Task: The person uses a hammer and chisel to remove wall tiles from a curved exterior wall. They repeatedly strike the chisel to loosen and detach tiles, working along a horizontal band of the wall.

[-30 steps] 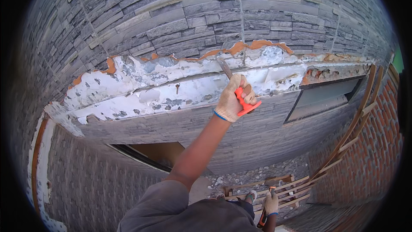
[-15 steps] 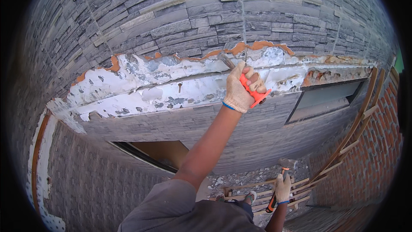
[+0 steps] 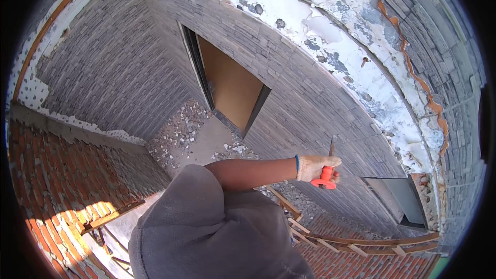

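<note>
My left hand (image 3: 311, 167), in a pale work glove with a blue cuff, is wrapped round a chisel (image 3: 326, 176). The chisel has an orange grip and a round orange guard. Its grey metal blade points up past my thumb, apart from the wall in this view. Beyond it runs a band of bare white plaster (image 3: 341, 54), chipped and edged with orange-brown material, across the grey stone-look tiles (image 3: 305, 98). My right hand and the hammer are out of view.
A doorway (image 3: 227, 80) opens in the tiled wall, with rubble (image 3: 178, 132) on the floor before it. Wooden ladder-like rails (image 3: 361, 243) lie lower right, near a window opening (image 3: 392, 196). Brick walls (image 3: 57, 170) stand at left and bottom right.
My view has swung round to the left. My left hand has come away from the plaster band, still gripping the chisel. The right hand with its hammer has left the picture.
</note>
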Demonstrator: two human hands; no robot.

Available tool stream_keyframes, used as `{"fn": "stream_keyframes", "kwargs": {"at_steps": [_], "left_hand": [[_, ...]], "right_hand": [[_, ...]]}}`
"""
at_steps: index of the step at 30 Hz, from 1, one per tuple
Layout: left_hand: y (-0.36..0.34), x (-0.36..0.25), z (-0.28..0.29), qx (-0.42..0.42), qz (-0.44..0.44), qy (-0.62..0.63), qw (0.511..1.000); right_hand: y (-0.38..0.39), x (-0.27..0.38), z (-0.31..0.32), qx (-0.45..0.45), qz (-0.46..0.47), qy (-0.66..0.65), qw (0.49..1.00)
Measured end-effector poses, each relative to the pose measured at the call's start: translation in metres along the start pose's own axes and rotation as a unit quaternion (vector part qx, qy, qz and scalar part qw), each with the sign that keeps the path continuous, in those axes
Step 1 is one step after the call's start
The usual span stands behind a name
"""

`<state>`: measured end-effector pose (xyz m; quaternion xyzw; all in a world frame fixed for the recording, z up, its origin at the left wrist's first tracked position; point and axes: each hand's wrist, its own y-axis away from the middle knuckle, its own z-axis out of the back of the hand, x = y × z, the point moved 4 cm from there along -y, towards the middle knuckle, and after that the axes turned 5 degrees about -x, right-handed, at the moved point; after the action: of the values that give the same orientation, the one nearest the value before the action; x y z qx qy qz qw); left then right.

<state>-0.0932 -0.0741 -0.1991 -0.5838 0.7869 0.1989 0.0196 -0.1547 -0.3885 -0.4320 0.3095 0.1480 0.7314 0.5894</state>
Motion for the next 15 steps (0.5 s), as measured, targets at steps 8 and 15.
{"fn": "stream_keyframes", "kwargs": {"at_steps": [8,15], "left_hand": [[0.122,0.105,0.249,-0.307,-0.101,0.285,0.902],[0.110,0.188,0.320,-0.440,-0.199,0.489,0.726]], "right_hand": [[-0.023,-0.058,0.036,0.169,-0.015,0.194,0.966],[-0.090,-0.074,0.119,0.189,-0.023,0.383,0.904]]}}
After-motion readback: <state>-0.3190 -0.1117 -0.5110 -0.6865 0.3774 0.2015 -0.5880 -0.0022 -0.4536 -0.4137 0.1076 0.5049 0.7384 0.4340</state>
